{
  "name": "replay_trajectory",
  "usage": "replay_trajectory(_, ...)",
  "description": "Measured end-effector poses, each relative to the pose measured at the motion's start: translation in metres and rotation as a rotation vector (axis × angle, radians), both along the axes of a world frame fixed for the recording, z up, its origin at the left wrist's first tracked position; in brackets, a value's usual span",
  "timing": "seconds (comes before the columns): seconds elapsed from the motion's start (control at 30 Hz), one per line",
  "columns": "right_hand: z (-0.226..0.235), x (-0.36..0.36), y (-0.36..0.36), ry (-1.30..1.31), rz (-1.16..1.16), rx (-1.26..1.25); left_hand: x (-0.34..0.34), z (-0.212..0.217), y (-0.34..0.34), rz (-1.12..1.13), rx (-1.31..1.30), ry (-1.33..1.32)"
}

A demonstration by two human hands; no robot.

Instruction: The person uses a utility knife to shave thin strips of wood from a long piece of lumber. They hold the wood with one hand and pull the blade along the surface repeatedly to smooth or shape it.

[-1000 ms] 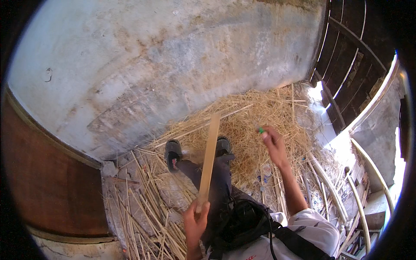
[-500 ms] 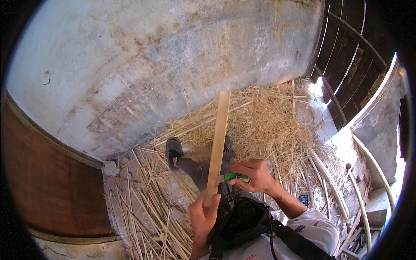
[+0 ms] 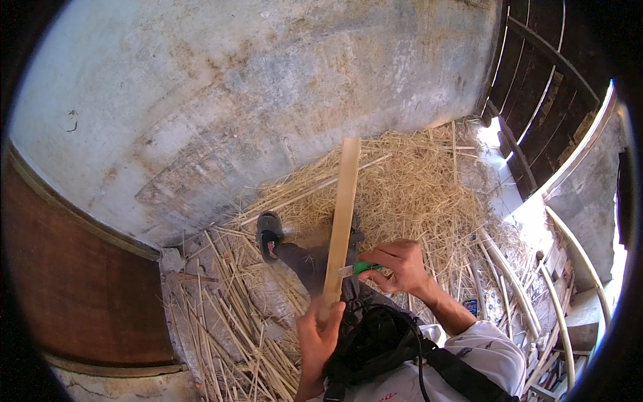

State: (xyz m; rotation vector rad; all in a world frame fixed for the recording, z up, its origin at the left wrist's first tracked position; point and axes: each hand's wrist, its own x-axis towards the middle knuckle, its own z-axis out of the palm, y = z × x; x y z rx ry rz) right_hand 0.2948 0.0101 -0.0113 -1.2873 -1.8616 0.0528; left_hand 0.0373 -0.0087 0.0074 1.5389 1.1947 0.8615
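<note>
A long, flat strip of split bamboo slants upward and away in front of my body. Its lower end sits in my left hand, whose fingers are closed round it with the thumb along one side. My right hand grips a small green-handled knife between thumb and fingers. The short metal blade points left and touches, or nearly touches, the right edge of the strip, a little above my left hand. The cutting edge itself is too small to make out.
Pale shavings lie heaped beyond my feet. Thin bamboo sticks are scattered at lower left. A stained wall rises ahead, a brown panel stands at left, and thicker poles lie at right. My dark shoe is beside the strip.
Both hands and the bamboo strip have shifted slightly to the right. The knife has stayed at the strip's right edge, and both grips are the same.
</note>
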Motion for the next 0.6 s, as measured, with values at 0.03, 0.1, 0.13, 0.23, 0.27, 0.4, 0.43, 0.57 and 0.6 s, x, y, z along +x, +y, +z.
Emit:
replay_trajectory(0.03,0.000,0.000,0.000,-0.012,-0.007,0.000,0.001,0.005,-0.001,0.001,-0.007,-0.006)
replay_trajectory(0.1,-0.001,0.001,-0.001,-0.035,-0.022,-0.001,0.001,0.009,-0.002,-0.009,-0.019,-0.012)
replay_trajectory(0.13,-0.005,0.004,0.000,-0.004,-0.059,0.008,0.000,0.010,-0.003,-0.019,-0.023,-0.011)
replay_trajectory(0.23,-0.018,0.023,0.011,0.139,-0.206,0.059,-0.008,0.015,-0.010,-0.059,-0.135,0.107)
replay_trajectory(0.27,-0.016,0.034,0.020,0.220,-0.279,0.093,-0.011,0.014,-0.014,-0.074,-0.189,0.165)
replay_trajectory(0.4,-0.045,0.098,0.056,0.285,-0.674,-0.047,-0.024,-0.014,-0.042,-0.176,-0.119,0.132)
replay_trajectory(0.43,-0.044,0.111,0.056,0.341,-0.698,-0.101,-0.027,-0.010,-0.041,-0.169,-0.107,0.190)
replay_trajectory(0.57,-0.051,0.108,0.047,0.485,-0.564,-0.129,-0.043,-0.009,-0.006,0.016,-0.055,0.288)
replay_trajectory(0.6,-0.055,0.095,0.043,0.489,-0.461,-0.090,-0.043,-0.009,0.001,0.086,-0.100,0.314)
